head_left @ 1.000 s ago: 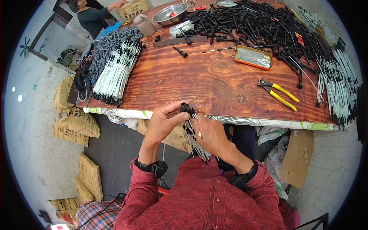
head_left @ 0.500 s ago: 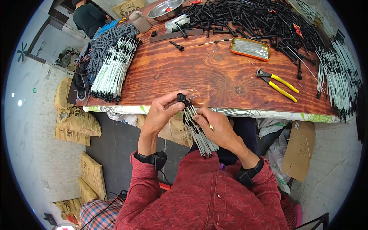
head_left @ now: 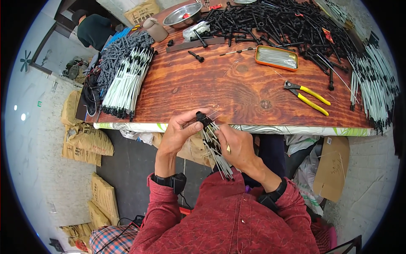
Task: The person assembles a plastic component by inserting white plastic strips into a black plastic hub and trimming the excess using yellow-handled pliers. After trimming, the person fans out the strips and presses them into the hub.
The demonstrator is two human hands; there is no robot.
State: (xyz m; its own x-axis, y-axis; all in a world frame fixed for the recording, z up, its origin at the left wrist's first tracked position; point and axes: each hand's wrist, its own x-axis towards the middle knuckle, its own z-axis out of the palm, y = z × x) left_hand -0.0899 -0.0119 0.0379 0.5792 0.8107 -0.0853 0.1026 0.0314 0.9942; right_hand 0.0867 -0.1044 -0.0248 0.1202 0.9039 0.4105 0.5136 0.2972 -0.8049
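Note:
My left hand is closed round a black ribbed plastic fitting, thumb in front and fingers behind. From the fitting a bundle of thin white rods with black bands and tips hangs down toward my lap. My right hand pinches the upper part of these rods, just below the fitting. A small yellowish piece shows at the right hand's fingers; its kind cannot be made out. Fine wires stick out by the fitting. Both hands are at the table's near edge.
On the wooden table lie yellow-handled pincers, an orange tin of thin needles, a heap of black plastic parts and a left bundle of white rods. More rods lie at right. A person is at far left.
The hands with the fitting and rods sit slightly lower in the picture. My right fingers have shifted on the rods, which are spread a little differently. The far person has moved further into view.

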